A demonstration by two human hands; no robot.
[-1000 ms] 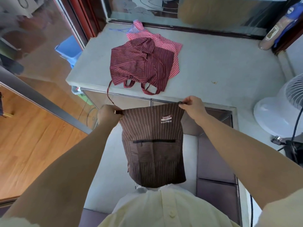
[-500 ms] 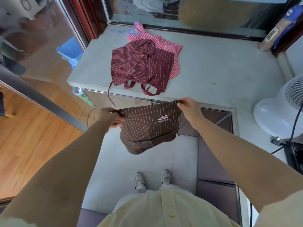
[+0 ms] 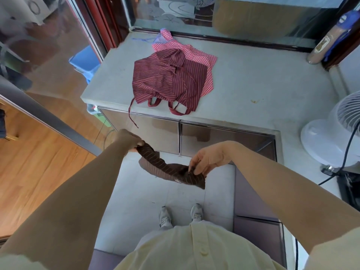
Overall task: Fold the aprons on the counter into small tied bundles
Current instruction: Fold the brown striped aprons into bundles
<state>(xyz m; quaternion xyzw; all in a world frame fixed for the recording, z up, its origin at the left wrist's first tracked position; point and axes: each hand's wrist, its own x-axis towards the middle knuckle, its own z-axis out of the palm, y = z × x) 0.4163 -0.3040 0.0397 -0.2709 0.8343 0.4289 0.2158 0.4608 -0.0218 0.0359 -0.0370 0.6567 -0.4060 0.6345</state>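
A brown striped apron point(image 3: 167, 169) is bunched into a narrow band in the air in front of the counter. My left hand point(image 3: 127, 140) grips its left end and my right hand point(image 3: 206, 160) pinches its right end, lower down. On the grey counter point(image 3: 263, 78) lies a dark red striped apron point(image 3: 167, 78), its ties hanging over the front edge. A red checked apron point(image 3: 196, 55) lies partly under it, towards the back.
A white fan point(image 3: 335, 133) stands on the counter's right part, its black cable trailing down. A rolled object point(image 3: 327, 41) leans in the back right corner. Cabinet doors point(image 3: 214, 137) face me below the counter. Glass panels point(image 3: 48, 55) stand at the left.
The brown apron hung flat from both hands, then was swung up and gathered into a narrow bunch. My right hand dropped lower and nearer to me; my left hand stayed at about its place.
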